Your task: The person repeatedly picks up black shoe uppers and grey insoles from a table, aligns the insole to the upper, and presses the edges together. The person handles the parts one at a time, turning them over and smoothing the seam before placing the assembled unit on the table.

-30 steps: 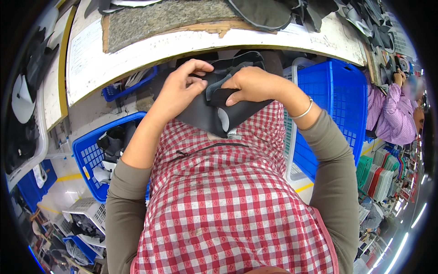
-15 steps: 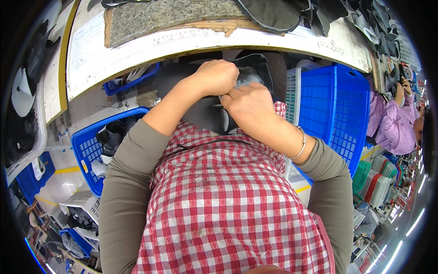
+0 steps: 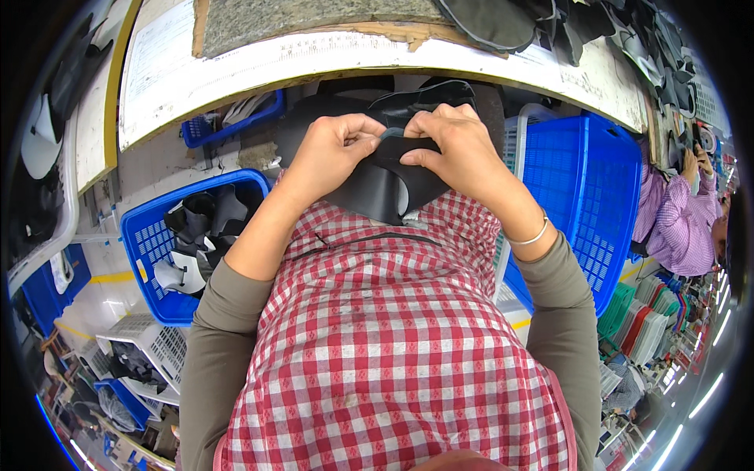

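A black leather-like piece lies across my lap and is lifted at its far edge. My left hand pinches that edge between thumb and fingers. Close beside it on the right, my right hand grips the same piece, thumb underneath and fingers curled over the top. A short greyish strip of edge shows between the two hands. Beyond them lies more dark material with a thin pale rim. The fingertips partly hide where the piece is held.
The white worktable with a grey stone slab runs ahead of me. A blue basket of black and white pieces stands left, and tall blue crates stand right. A co-worker in a checked sleeve sits far right.
My hands have moved apart, from closely bunched together to pinching separate spots on the black piece's edge. More of its surface now shows. The view has shifted slightly.
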Demonstrator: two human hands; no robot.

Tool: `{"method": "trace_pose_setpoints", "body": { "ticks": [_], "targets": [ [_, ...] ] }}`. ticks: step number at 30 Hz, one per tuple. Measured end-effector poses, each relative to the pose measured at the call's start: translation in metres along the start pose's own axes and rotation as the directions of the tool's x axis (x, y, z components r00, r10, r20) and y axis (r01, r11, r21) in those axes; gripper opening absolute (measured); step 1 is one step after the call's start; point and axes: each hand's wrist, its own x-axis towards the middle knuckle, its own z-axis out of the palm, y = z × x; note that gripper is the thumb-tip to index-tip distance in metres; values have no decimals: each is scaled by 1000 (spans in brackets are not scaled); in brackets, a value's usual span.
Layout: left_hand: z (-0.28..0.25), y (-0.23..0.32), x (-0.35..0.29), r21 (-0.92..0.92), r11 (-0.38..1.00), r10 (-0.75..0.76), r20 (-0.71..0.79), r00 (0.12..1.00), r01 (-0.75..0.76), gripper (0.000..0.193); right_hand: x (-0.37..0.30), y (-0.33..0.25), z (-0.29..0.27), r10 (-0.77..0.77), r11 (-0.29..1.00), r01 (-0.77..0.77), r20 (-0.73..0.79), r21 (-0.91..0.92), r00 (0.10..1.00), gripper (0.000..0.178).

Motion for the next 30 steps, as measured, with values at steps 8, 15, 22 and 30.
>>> {"method": "trace_pose_setpoints", "body": {
  "ticks": [8,15,22,30],
  "targets": [
    [17,6,-18,-521,837,-227,-47,973,170,15,-19,-16,-19,3,1000,-6,-100,-26,995,23],
    [22,11,-24,-455,881,-169,-55,984,126,17,-10,-1,-14,38,999,-37,-28,18,999,24],
    [19,15,-26,-317,944,-130,-97,987,93,19,-9,0,-6,-1,999,-1,-68,-40,998,26],
    [20,18,-22,-223,971,-108,-104,989,83,18,-13,5,1,-17,997,8,-111,-76,994,28]
  ]
}}
